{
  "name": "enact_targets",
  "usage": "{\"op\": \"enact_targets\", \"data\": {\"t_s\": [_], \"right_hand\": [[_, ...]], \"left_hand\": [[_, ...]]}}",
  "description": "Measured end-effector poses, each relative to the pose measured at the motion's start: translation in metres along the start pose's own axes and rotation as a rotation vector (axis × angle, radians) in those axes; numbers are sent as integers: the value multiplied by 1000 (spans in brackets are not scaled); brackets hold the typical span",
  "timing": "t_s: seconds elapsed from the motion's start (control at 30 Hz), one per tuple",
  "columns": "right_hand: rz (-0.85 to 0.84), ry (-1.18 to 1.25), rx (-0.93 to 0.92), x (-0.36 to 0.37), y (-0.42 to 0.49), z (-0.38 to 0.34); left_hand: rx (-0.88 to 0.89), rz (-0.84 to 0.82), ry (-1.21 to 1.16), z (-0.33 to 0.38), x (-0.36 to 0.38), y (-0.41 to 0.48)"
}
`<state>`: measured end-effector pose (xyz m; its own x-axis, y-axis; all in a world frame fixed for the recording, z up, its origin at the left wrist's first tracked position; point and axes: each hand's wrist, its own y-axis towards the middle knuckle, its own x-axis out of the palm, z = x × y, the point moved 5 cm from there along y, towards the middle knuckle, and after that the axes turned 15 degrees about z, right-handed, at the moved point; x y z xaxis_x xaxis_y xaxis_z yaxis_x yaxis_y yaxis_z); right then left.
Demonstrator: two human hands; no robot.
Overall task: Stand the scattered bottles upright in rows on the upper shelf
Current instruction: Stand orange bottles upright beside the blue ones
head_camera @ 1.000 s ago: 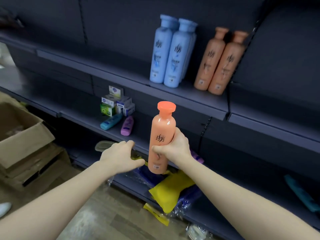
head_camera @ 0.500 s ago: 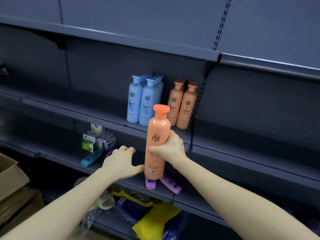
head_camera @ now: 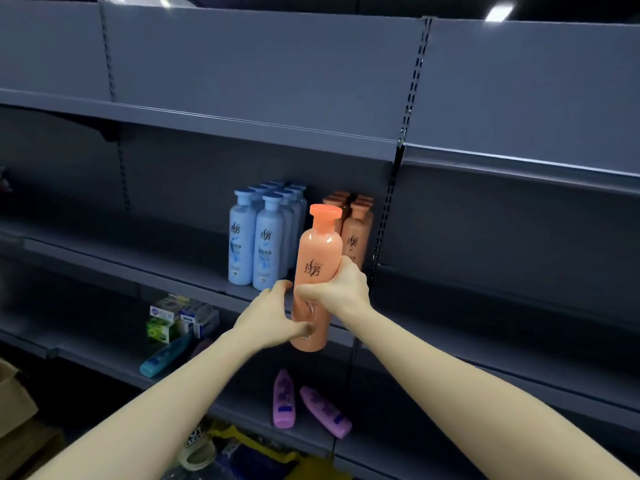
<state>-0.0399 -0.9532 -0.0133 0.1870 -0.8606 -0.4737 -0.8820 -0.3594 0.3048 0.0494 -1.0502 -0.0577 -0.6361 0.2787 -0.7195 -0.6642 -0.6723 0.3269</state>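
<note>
1. Grey metal shelving fills the view. Its upper shelf (head_camera: 156, 268) carries upright blue bottles (head_camera: 256, 244), with an orange row (head_camera: 356, 233) just beside them on the right.
2. The orange bottle (head_camera: 317, 258) is upright in the air in front of that shelf's edge, partly covering the orange row. It is not yet set down.
3. Your right hand (head_camera: 341, 289) grips its middle, with the fingers (head_camera: 308, 291) curled round the front below the logo.
4. Your left hand (head_camera: 266, 317) holds the lower body, thumb pressed across the front and fingers curving round the left side.
5. The bottle looks full, so expect moderate weight. Its glossy plastic is probably slick and gives a little when squeezed. It is tall on a narrow base, so it should tip easily. Hold the body, not the flat cap (head_camera: 325, 212).
6. Two purple bottles (head_camera: 284, 400) and a teal one (head_camera: 162, 358) lie flat on the lower shelf.
</note>
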Motion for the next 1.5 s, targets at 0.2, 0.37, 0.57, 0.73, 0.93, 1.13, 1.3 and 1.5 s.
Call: {"op": "enact_targets", "data": {"t_s": [0.2,0.37,0.57,0.73,0.93,1.13,1.3,1.5], "right_hand": [[7,0,-28,-3,36,9],[11,-18,-71,-2,60,15],[2,-47,-61,10,77,25],[14,-49,-44,25,87,29],[64,-70,-6,52,99,31],[3,-107,-37,62,113,32],[-45,-167,20,56,111,59],[45,-449,-66,42,99,82]], "left_hand": [[-128,87,-105,21,31,22],[-204,197,-99,31,53,35],[-222,257,-134,32,67,48],[-228,244,-161,18,70,65],[-127,218,-153,1,66,94],[-81,168,-215,-10,72,120],[-42,150,-219,-14,81,137],[7,112,-281,-8,91,145]]}}
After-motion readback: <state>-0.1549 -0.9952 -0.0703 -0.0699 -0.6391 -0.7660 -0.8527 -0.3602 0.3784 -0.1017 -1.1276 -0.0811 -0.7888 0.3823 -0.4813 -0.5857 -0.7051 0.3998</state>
